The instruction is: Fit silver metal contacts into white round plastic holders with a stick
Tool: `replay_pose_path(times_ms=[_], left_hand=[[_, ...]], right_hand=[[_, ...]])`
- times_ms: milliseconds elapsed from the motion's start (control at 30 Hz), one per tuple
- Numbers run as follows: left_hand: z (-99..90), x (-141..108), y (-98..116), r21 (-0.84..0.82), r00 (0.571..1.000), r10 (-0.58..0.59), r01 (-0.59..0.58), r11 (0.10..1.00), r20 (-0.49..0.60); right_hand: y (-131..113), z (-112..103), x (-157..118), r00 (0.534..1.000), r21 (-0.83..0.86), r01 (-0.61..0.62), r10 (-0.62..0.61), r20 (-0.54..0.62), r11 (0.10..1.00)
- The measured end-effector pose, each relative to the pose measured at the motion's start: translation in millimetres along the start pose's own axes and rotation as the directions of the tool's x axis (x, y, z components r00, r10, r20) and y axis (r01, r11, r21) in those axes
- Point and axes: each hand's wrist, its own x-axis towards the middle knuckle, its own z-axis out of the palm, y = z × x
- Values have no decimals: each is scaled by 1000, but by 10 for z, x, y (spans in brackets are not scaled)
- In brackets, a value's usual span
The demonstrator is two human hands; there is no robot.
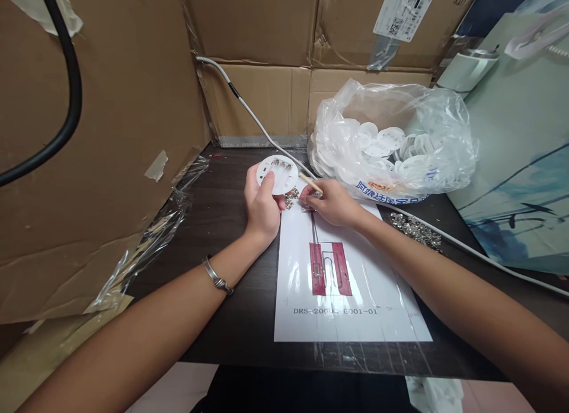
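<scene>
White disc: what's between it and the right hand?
In the head view, a pale stick held by the right hand points toward the white disc, with small metal pieces below and a white cable behind.

Paper sheet (293, 282) before you, on the table (240, 330) | metal parts (416, 232) to its right | discs (384, 141) in the plastic bag (457, 158) behind the parts

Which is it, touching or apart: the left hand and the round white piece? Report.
Touching. The head view shows the left hand gripping the round white piece, thumb lying on its face.
</scene>
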Motion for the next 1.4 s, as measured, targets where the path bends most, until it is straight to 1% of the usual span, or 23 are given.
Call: replay_pose_path(times_ms=[100, 167, 267, 367, 433, 500, 600, 667, 767, 833, 933, 1033, 1100, 1200, 1267, 1400], left_hand=[[17, -7, 4, -5, 1000, -15, 15, 1000, -12], [23, -14, 12, -1, 1000, -28, 28, 1000, -12], [23, -24, 29, 12, 999, -53, 53, 999, 12], [17, -34, 38, 30, 996, -80, 79, 996, 33], [13, -44, 38, 45, 994, -92, 89, 995, 57], [9, -60, 38, 60, 990, -104, 99, 993, 99], [7, -90, 46, 85, 975, -146, 133, 987, 167], [11, -110, 59, 93, 957, -206, 191, 977, 205], [24, -138, 88, 79, 912, -317, 307, 948, 259], [34, -152, 107, 64, 879, -375, 373, 926, 295], [41, -156, 122, 22, 845, -416, 435, 900, 335], [42, -129, 120, -46, 818, -445, 493, 869, 364], [42, -99, 113, -88, 786, -483, 553, 829, 385], [43, -56, 104, -129, 742, -541, 628, 767, 395], [44, -40, 102, -150, 731, -562, 651, 744, 388], [49, -32, 108, -194, 734, -565, 659, 727, 378]], right_hand=[[16, -5, -22, 998, 45, -36, 38, -43, 998], [35, -12, -34, 998, 73, -43, 46, -49, 996], [54, -31, -54, 998, 128, -51, 54, -22, 990], [53, -61, -93, 998, 138, -59, 60, -6, 989], [51, -78, -140, 996, 164, -72, 80, -45, 984], [56, -86, -206, 986, 215, -88, 115, -119, 973], [81, -72, -317, 956, 326, -116, 194, -220, 938], [105, -44, -369, 932, 428, -126, 254, -257, 895], [144, 14, -380, 904, 570, -80, 301, -304, 817], [163, 48, -348, 902, 658, -53, 319, -292, 751], [179, 81, -289, 918, 744, -21, 308, -250, 668], [187, 95, -258, 932, 747, 10, 264, -247, 665], [194, 100, -255, 939, 734, 20, 240, -247, 679], [203, 102, -259, 936, 711, 37, 226, -271, 702], [204, 98, -261, 931, 704, 42, 228, -285, 709], [192, 81, -265, 931, 716, 45, 231, -283, 696]])
